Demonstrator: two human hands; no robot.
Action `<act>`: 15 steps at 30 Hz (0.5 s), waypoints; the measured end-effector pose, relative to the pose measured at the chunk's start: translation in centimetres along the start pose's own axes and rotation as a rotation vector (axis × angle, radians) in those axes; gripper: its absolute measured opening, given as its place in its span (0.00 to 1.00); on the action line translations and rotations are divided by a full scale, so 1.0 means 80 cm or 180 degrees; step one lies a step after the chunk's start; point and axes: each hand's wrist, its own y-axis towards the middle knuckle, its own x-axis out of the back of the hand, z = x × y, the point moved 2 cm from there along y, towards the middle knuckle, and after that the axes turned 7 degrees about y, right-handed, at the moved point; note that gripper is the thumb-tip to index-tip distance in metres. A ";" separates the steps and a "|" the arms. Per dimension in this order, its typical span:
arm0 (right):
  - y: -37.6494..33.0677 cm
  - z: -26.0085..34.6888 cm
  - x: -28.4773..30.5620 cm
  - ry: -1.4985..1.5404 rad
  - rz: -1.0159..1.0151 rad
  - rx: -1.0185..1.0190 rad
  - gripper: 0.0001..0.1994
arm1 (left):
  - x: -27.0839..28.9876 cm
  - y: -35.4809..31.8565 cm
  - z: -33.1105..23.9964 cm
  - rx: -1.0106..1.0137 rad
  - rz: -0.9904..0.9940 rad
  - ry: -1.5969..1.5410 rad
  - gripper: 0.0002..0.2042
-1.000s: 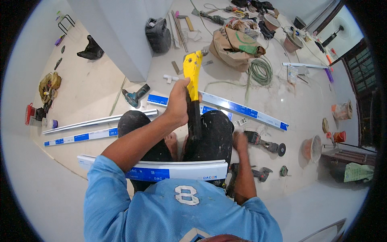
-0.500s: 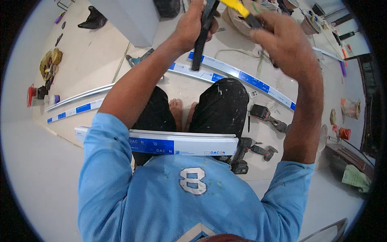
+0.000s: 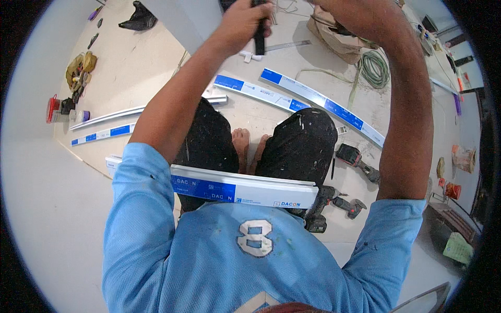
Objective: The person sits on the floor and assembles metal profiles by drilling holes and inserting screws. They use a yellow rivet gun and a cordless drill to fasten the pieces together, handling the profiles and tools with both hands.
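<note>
White-and-blue trunking strip (image 3: 245, 189) lies across the lap. Left hand (image 3: 241, 23) raised at top edge, fist closed around a black tool handle (image 3: 259, 36). Right hand (image 3: 360, 13) raised beside it, mostly cropped; grip can't be told. Cordless drill (image 3: 326, 206) on floor by right knee.

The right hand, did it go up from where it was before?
Yes. The right hand has lifted from beside the knee, near the cordless drills on the floor, up toward the picture's top edge.

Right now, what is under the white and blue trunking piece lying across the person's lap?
The white and blue trunking piece lies across both thighs in dark shorts. Bare feet show beyond it. A cordless drill sits by its right end. What its middle covers is hidden.
</note>
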 end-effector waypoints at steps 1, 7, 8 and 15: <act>0.005 -0.018 0.006 -0.0039 -0.0115 0.0487 0.15 | 0.036 0.007 0.007 0.0008 -0.0077 0.0631 0.06; -0.044 -0.018 -0.020 0.0186 -0.0862 0.1018 0.13 | 0.044 -0.017 -0.019 -0.0391 -0.0088 0.1137 0.06; -0.055 -0.016 -0.021 0.0537 -0.0836 0.0894 0.13 | 0.046 -0.018 -0.022 -0.0597 -0.0139 0.1430 0.07; -0.087 -0.127 -0.059 0.3013 -0.1687 0.0139 0.09 | -0.043 -0.097 -0.063 -0.0669 0.0608 0.3323 0.30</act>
